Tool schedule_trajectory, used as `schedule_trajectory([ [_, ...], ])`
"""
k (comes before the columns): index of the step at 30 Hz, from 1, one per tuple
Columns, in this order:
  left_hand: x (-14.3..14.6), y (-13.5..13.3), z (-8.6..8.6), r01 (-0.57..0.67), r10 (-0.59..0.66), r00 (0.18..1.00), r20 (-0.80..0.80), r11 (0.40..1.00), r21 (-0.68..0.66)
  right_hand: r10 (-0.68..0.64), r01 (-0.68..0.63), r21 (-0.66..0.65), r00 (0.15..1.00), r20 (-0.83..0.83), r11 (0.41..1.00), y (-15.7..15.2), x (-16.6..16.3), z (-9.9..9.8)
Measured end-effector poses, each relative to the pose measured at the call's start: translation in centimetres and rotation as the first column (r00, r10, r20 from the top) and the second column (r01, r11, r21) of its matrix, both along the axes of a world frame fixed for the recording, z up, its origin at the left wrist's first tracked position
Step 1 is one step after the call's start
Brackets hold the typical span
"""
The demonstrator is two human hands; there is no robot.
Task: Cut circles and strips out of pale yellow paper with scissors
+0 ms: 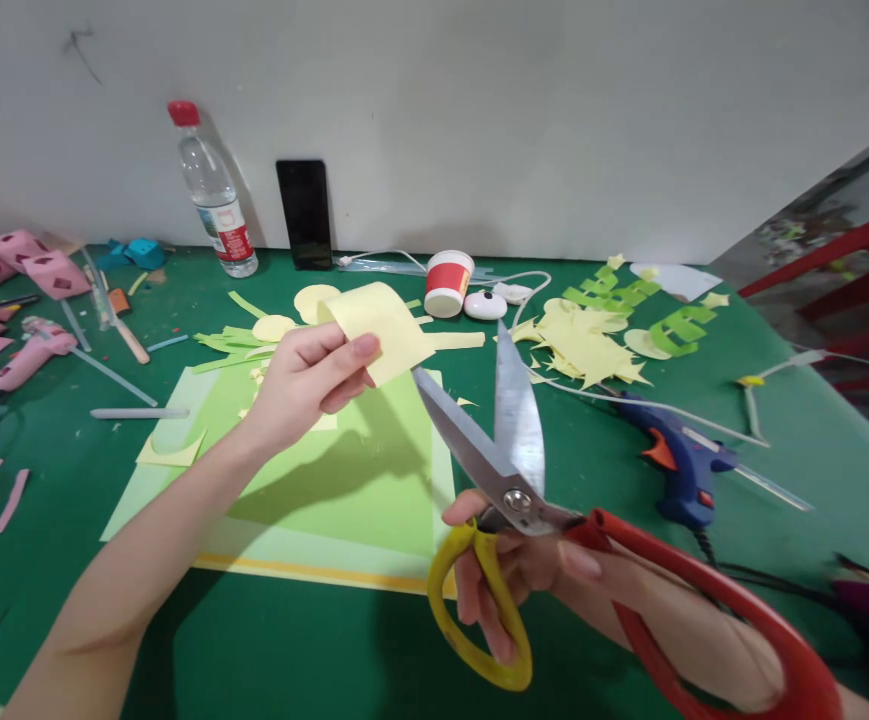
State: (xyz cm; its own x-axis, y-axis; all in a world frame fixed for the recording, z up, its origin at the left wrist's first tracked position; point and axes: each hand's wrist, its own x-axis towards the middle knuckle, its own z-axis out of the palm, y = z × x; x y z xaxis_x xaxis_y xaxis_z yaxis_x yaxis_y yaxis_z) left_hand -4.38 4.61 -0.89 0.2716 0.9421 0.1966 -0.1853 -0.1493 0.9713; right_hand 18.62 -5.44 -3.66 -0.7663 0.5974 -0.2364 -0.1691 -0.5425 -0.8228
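Pinched between the thumb and fingers of my left hand (318,375) is a pale yellow piece of paper (389,330), curled over at its upper left. My right hand (520,570) grips a pair of scissors (513,465) with one yellow and one red handle. The blades are spread apart, and the tip of the lower blade is close to the paper's right corner; whether it touches I cannot tell. Below the hands, green paper sheets (351,505) lie stacked on the table, with a shadow across them. Yellow scraps lie by my left hand.
A blue glue gun (685,460) and a white cable are on the right, near yellow paper stars (584,340) and green curled strips (681,325). Along the wall stand a water bottle (216,200), a phone (304,215) and a paper cup (449,283). Pink paper shapes (51,270) sit left.
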Motion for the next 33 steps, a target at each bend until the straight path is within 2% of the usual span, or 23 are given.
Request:
schedule_trajectory([
  [3,0.0,-0.1,0.4,0.070,-0.067,0.996,0.054,0.995,-0.066,-0.035,0.036,0.004,0.997,-0.075,0.999,1.3,-0.9,0.7],
  [5,-0.1,-0.1,0.6,0.079,-0.078,0.996,0.032,0.996,-0.049,-0.032,0.032,-0.008,0.997,-0.069,0.999,1.1,-1.1,1.0],
  [9,-0.9,0.1,1.0,0.052,-0.044,0.992,-0.120,0.997,0.065,-0.020,0.019,-0.028,0.999,-0.034,0.999,0.8,-0.9,1.3],
  [13,-1.2,-0.1,1.3,0.108,-0.072,0.963,-0.258,0.986,0.130,-0.010,0.009,-0.015,0.998,-0.055,1.000,1.0,-0.9,1.2],
  [18,0.1,-1.1,0.6,0.218,-0.220,0.954,-0.205,0.975,-0.029,-0.006,0.011,0.033,0.987,-0.163,0.999,1.0,-1.1,0.2],
  [21,1.0,-1.8,-0.1,0.277,-0.282,0.939,-0.197,0.959,-0.054,-0.005,0.016,0.055,0.981,-0.194,0.998,1.0,-1.2,-0.3],
  [26,1.6,-2.6,-0.7,0.287,-0.246,0.926,-0.285,0.951,0.112,-0.064,0.079,0.084,0.984,-0.167,0.993,0.8,-1.0,-0.6],
  [30,1.5,-2.8,-0.7,0.249,-0.176,0.943,-0.283,0.937,0.245,-0.105,0.117,0.058,0.979,-0.176,0.991,0.5,-1.0,-0.4],
  [33,1.5,-2.8,-0.5,0.254,-0.168,0.943,-0.286,0.921,0.295,-0.099,0.110,0.070,0.984,-0.146,0.991,0.1,-0.8,0.0],
])
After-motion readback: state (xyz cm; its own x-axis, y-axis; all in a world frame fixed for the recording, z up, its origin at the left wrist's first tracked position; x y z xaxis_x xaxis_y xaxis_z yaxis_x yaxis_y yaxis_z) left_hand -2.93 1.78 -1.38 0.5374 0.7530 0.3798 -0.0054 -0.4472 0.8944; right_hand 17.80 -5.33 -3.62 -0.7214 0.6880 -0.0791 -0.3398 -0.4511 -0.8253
